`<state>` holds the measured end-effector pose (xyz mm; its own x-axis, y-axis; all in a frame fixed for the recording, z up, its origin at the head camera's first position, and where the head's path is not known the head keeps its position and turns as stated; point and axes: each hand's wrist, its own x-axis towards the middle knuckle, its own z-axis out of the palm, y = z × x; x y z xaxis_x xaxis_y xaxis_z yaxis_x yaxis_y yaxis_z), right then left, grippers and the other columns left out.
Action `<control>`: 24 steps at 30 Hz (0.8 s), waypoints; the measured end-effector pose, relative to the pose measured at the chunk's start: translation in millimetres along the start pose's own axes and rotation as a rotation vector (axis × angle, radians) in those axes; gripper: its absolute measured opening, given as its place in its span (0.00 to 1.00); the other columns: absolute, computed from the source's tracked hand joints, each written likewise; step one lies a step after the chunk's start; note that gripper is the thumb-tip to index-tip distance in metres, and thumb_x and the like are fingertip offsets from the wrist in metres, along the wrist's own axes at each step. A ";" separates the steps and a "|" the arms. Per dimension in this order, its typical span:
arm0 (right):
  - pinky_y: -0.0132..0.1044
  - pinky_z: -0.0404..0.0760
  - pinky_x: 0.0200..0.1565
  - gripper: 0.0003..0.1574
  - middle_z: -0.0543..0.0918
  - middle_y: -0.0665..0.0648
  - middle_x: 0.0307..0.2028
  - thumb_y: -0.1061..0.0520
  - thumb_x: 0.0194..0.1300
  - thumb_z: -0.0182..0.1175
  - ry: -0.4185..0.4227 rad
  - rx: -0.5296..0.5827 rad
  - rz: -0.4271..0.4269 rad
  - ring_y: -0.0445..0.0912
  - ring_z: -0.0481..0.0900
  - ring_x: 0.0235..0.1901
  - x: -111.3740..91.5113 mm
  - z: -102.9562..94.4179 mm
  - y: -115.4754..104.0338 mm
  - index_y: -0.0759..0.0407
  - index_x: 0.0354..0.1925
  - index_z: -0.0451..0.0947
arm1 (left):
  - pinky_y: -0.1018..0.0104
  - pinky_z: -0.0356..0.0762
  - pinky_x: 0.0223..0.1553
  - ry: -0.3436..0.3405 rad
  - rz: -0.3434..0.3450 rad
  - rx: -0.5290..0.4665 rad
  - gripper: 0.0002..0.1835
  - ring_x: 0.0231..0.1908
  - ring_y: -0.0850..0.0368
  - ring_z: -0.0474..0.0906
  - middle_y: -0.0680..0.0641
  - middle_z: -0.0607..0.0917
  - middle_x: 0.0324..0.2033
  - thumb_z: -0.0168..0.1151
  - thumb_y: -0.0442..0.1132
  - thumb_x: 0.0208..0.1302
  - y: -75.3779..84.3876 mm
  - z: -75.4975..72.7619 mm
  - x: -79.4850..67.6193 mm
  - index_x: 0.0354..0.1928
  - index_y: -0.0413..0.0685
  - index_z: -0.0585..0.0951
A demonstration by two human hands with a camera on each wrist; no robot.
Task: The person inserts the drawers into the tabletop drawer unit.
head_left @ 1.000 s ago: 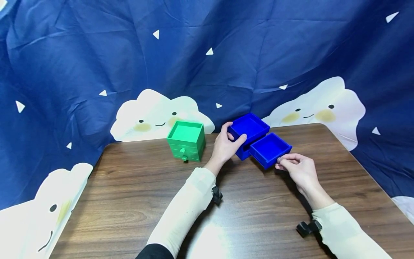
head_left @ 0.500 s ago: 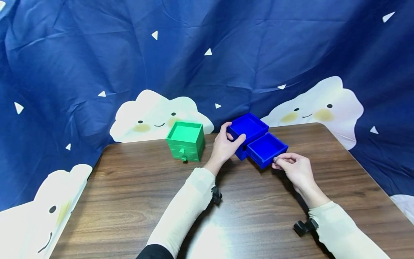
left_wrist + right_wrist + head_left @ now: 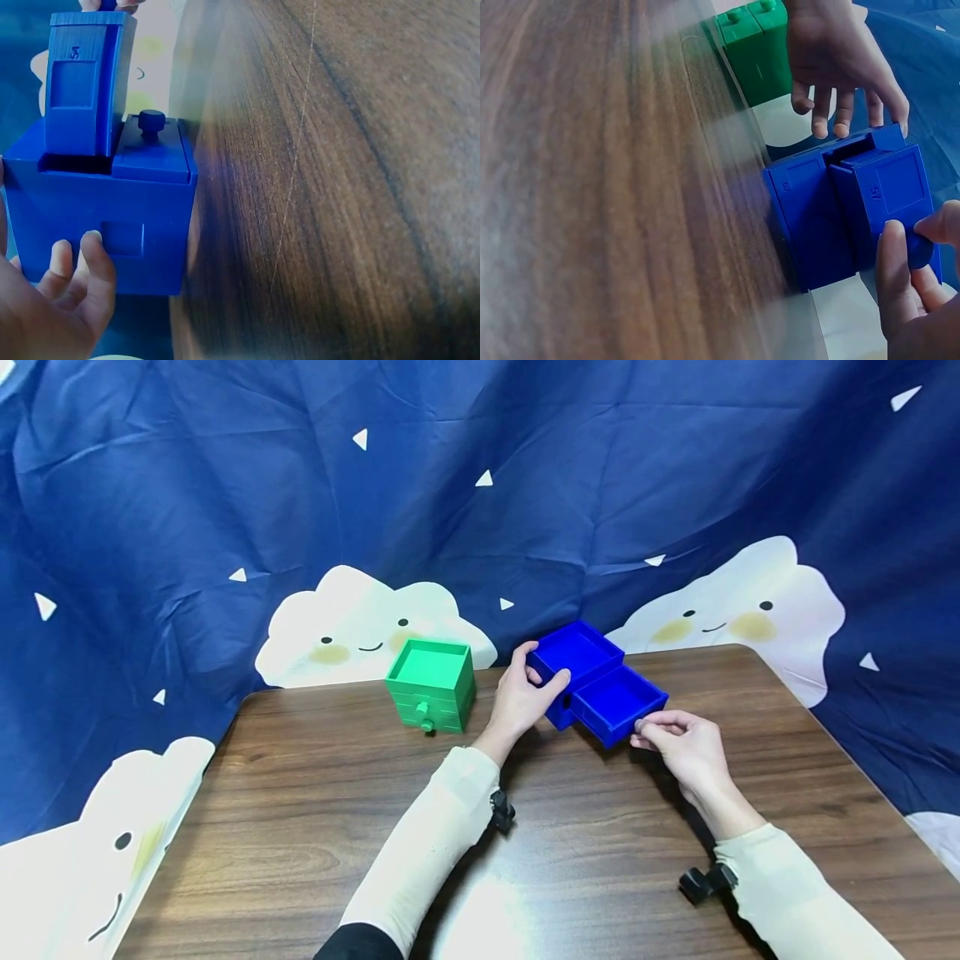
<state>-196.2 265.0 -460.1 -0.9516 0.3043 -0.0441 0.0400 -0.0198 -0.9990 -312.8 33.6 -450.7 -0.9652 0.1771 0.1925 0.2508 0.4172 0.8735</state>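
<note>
A small blue drawer cabinet with a tray-like top stands near the table's back edge. My left hand grips it, thumb at the front top corner and fingers along the left side. Its upper drawer sticks far out to the right, its inner end at the slot. In the right wrist view, my right hand pinches that drawer's round knob between thumb and fingers. Below it, the lower drawer sits flush in the cabinet, its knob showing in the left wrist view.
A green drawer cabinet of like shape stands left of my left hand, drawers in. The wooden table ends just behind both cabinets, at a blue curtain with white clouds. Each wrist bears a black camera.
My right hand has moved slightly left with the upper drawer, bringing it up against the blue cabinet and narrowing the gap at the slot. The left hand stays in place.
</note>
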 end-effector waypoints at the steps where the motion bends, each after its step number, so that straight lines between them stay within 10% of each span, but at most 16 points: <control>1: 0.34 0.91 0.38 0.04 0.90 0.46 0.25 0.71 0.68 0.65 -0.001 0.004 -0.001 0.38 0.90 0.24 -0.1 0.5 -0.4 0.72 0.42 0.83 | 0.64 0.74 0.42 0.002 0.000 0.000 0.41 0.37 0.56 0.75 0.41 0.83 0.43 0.70 0.61 0.68 -0.2 0.1 0.1 0.78 0.60 0.68; 24: 0.35 0.91 0.38 0.03 0.89 0.47 0.24 0.73 0.67 0.64 0.004 0.025 -0.004 0.38 0.90 0.24 0.5 11.5 0.5 0.70 0.39 0.83 | 0.63 0.73 0.41 0.003 -0.004 -0.011 0.41 0.37 0.55 0.75 0.41 0.83 0.43 0.70 0.61 0.68 -0.1 0.4 0.2 0.78 0.60 0.68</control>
<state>-200.1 254.2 -460.6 -0.9505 0.3080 -0.0403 0.0287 -0.0422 -0.9987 -313.0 33.9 -450.9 -0.9662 0.1734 0.1905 0.2465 0.4080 0.8791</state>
